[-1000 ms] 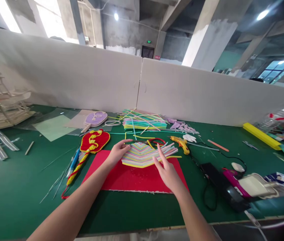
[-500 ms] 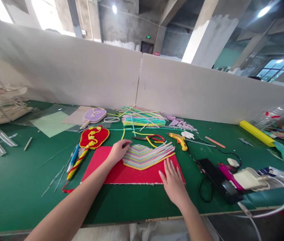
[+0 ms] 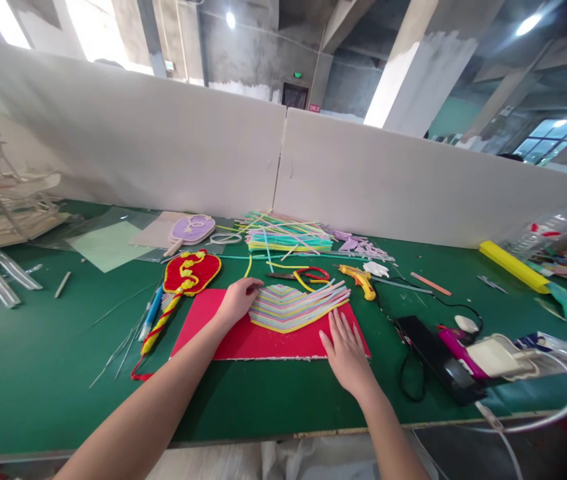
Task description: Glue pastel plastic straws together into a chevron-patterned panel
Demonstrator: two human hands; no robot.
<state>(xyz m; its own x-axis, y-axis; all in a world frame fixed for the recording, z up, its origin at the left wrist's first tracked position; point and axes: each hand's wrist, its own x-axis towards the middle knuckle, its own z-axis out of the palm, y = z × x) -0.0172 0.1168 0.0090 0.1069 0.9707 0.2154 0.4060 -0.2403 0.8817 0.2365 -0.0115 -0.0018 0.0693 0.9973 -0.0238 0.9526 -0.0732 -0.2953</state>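
A red board [image 3: 263,348] lies on the green table, bearing a chevron of pastel and yellow pipe cleaners [image 3: 283,315]. The lowest one is yellow, and the right ends fan out unevenly past the board's upper right. My left hand [image 3: 237,300] rests at the chevron's upper left edge, fingers curled and tips together; whatever lies between them is hidden. Flat on the board's right side is my right hand [image 3: 347,348], its fingers stretched out just below the strip ends. Red-handled scissors [image 3: 313,274] and a yellow glue gun [image 3: 361,279] lie just beyond the board.
A heap of pipe cleaners [image 3: 288,237] sits behind the board. To the left is a red-and-yellow fan-shaped piece [image 3: 192,272]; behind it lies a purple one [image 3: 192,229]. At the right are a black power bank-like box [image 3: 431,357], cables and a plastic bottle [image 3: 546,230]. A white partition [image 3: 163,140] stands behind.
The view has shifted slightly, and the board's near edge appears a little higher. Both hands keep nearly the same pose and place at the chevron.
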